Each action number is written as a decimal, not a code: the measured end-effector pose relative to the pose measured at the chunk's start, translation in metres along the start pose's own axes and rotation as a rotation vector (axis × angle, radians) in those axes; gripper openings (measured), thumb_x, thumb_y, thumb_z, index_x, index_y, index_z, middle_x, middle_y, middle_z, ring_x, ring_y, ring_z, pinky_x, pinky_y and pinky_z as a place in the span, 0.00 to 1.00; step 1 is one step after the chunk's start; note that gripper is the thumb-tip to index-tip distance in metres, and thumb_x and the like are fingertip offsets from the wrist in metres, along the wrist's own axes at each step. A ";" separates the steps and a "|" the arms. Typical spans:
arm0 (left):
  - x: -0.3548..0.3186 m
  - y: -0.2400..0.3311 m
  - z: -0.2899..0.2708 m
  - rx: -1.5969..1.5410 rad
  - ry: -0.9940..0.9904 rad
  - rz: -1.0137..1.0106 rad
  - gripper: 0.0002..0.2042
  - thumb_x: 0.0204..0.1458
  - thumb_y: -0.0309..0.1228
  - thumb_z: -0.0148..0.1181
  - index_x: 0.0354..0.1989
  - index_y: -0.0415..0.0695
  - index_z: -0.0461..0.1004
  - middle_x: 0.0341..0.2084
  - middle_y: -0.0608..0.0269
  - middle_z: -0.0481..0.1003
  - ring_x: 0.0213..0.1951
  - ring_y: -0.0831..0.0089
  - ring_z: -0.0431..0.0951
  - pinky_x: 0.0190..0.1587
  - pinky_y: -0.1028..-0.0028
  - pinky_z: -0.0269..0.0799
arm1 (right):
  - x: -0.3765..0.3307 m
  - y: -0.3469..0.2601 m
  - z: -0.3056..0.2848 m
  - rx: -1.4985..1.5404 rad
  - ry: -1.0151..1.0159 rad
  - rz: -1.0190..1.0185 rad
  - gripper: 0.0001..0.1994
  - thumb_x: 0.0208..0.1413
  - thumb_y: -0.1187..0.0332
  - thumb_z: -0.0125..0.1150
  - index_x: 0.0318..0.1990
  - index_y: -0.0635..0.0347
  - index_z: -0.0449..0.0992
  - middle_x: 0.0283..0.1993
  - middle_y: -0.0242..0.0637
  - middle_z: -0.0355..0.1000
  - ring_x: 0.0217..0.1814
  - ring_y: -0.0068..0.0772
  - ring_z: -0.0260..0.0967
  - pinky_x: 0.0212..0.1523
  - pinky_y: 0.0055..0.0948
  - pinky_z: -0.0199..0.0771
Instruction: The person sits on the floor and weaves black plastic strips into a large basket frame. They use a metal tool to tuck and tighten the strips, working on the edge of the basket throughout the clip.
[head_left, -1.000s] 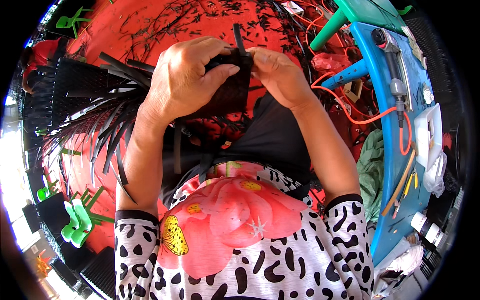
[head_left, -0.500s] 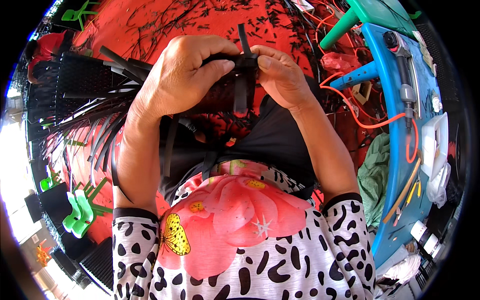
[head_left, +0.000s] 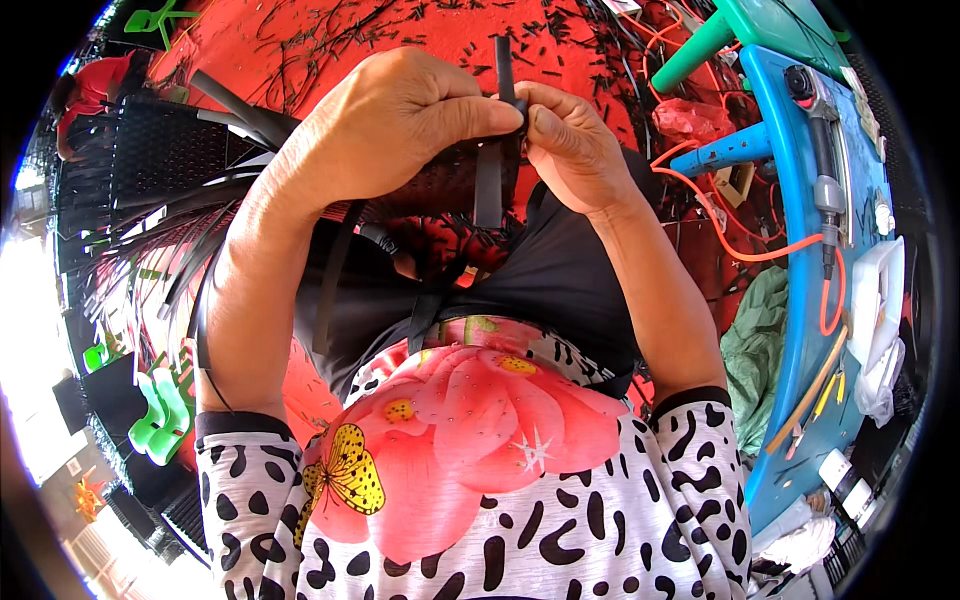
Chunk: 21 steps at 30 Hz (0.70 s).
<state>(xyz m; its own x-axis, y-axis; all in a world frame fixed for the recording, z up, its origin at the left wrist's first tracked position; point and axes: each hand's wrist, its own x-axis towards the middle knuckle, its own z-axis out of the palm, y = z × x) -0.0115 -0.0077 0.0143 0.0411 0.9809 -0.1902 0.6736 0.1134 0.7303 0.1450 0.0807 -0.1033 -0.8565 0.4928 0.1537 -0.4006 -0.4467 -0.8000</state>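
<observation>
Two hands (head_left: 400,130) (head_left: 565,140) pinching black strip (head_left: 488,185), blue table (head_left: 800,330) rightward

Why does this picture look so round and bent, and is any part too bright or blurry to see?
Head view: the fisheye lens bows straight lines, so the blue table curves along the right rim; the corners are black; the lower left edge is washed out white by daylight; the hands, left and right, and the black strip are sharp.
</observation>
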 end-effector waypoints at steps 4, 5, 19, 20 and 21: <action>0.004 0.001 -0.001 0.075 0.032 0.123 0.12 0.54 0.35 0.54 0.26 0.37 0.73 0.16 0.64 0.65 0.21 0.77 0.64 0.25 0.74 0.60 | -0.003 -0.006 0.011 0.007 0.099 -0.022 0.15 0.55 0.60 0.61 0.42 0.63 0.74 0.34 0.26 0.70 0.37 0.16 0.64 0.40 0.19 0.65; 0.002 -0.001 -0.001 0.074 0.033 0.116 0.11 0.53 0.34 0.54 0.29 0.37 0.75 0.17 0.58 0.69 0.20 0.71 0.68 0.26 0.71 0.62 | 0.003 0.003 0.004 -0.004 0.051 -0.025 0.16 0.54 0.60 0.61 0.41 0.64 0.75 0.35 0.29 0.71 0.37 0.17 0.65 0.39 0.20 0.65; 0.003 -0.011 0.008 -0.039 0.105 0.087 0.15 0.57 0.37 0.55 0.23 0.39 0.68 0.15 0.78 0.55 0.21 0.87 0.51 0.21 0.79 0.45 | -0.206 -0.079 -0.067 -0.807 1.040 -0.342 0.09 0.55 0.70 0.59 0.41 0.64 0.73 0.33 0.33 0.74 0.34 0.21 0.71 0.36 0.23 0.74; 0.005 -0.017 0.007 -0.034 0.108 0.128 0.14 0.57 0.36 0.55 0.26 0.38 0.71 0.15 0.79 0.56 0.20 0.87 0.52 0.21 0.79 0.46 | -0.236 -0.091 -0.077 -0.842 1.126 -0.429 0.06 0.56 0.72 0.57 0.40 0.63 0.73 0.34 0.35 0.73 0.34 0.23 0.71 0.35 0.23 0.74; 0.005 -0.019 0.007 -0.024 0.109 0.132 0.14 0.57 0.37 0.55 0.27 0.38 0.72 0.15 0.79 0.56 0.20 0.87 0.52 0.21 0.79 0.46 | -0.271 -0.107 -0.089 -0.885 1.157 -0.498 0.05 0.57 0.74 0.56 0.39 0.63 0.73 0.34 0.34 0.72 0.33 0.23 0.71 0.34 0.23 0.74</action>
<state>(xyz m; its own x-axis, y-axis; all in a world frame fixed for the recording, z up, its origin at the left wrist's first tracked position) -0.0189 -0.0057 -0.0055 0.0468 0.9987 -0.0196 0.6496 -0.0155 0.7601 0.4492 0.0609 -0.1108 0.1821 0.9310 0.3163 0.1134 0.2996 -0.9473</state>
